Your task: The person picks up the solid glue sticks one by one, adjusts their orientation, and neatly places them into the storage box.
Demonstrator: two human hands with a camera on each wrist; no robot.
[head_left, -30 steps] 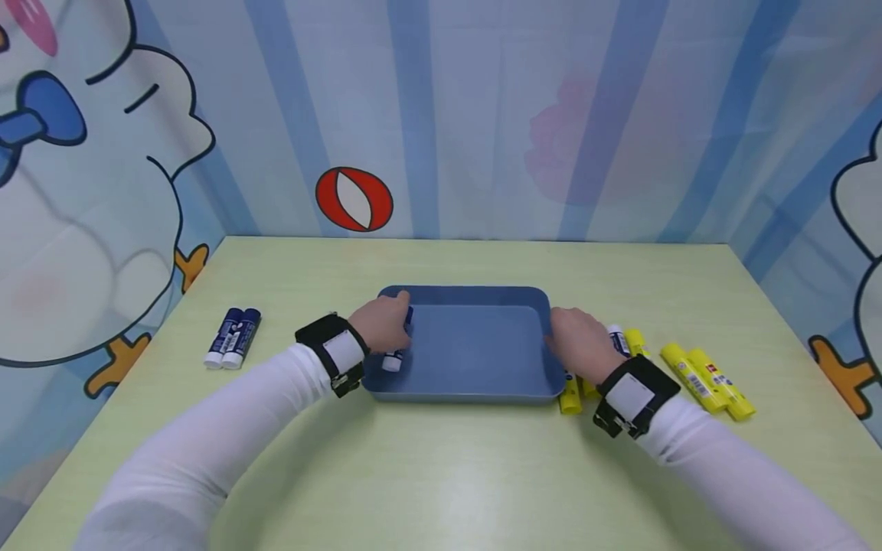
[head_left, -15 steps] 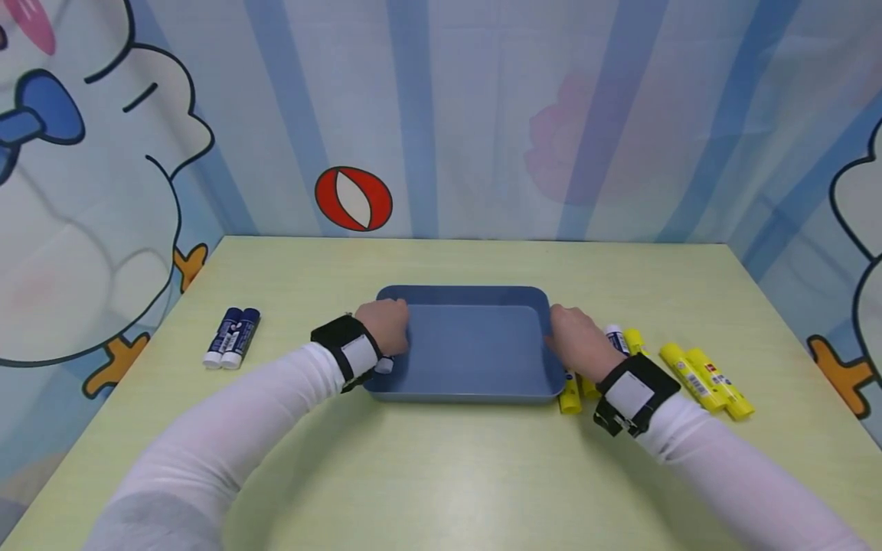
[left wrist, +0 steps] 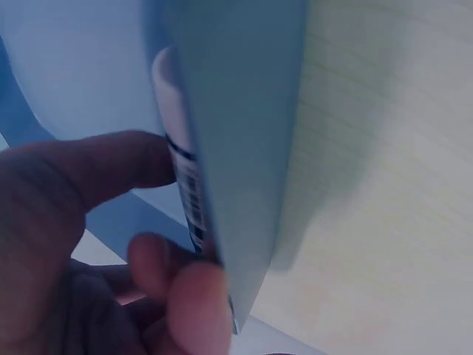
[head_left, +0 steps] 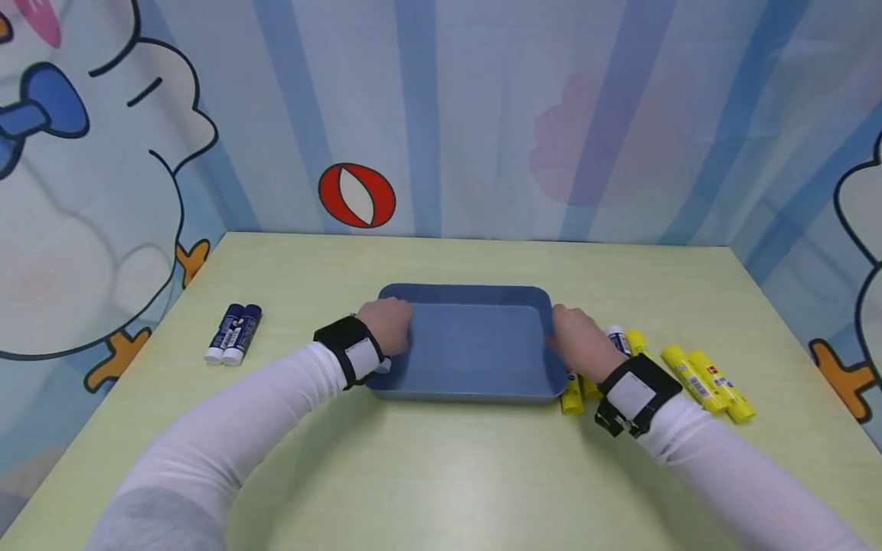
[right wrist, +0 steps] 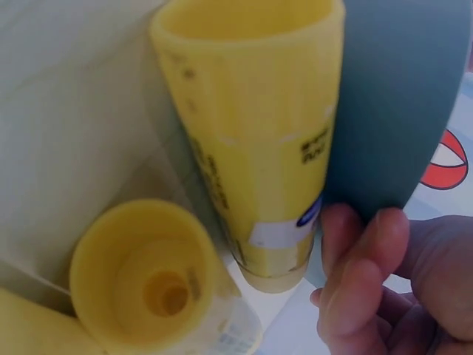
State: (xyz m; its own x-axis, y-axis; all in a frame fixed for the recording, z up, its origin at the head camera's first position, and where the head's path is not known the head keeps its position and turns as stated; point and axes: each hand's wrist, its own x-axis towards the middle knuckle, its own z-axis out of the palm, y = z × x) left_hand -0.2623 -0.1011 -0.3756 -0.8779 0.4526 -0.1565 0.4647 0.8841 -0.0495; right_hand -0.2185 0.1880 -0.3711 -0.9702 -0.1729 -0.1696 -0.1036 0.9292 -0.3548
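Note:
A shallow blue tray sits mid-table between both hands. My left hand grips its left rim. In the left wrist view, the thumb touches a white-and-navy glue stick lying along the tray's left wall, and other fingertips lie at the wall's edge. Only a pale end of that stick shows in the head view, beneath the wrist. My right hand holds the right rim, its curled fingertips against the tray's outer wall. Yellow glue sticks stand out close to these fingers in the right wrist view.
Two navy-and-white glue sticks lie side by side at the table's left. To the right are several yellow glue sticks and a white-and-navy one, partly behind the right hand. A printed curtain borders the table's back edge.
My left hand has shifted slightly right and turned over the left rim. The glue stick there has moved left toward the wall and is now mostly hidden. The right hand stays put.

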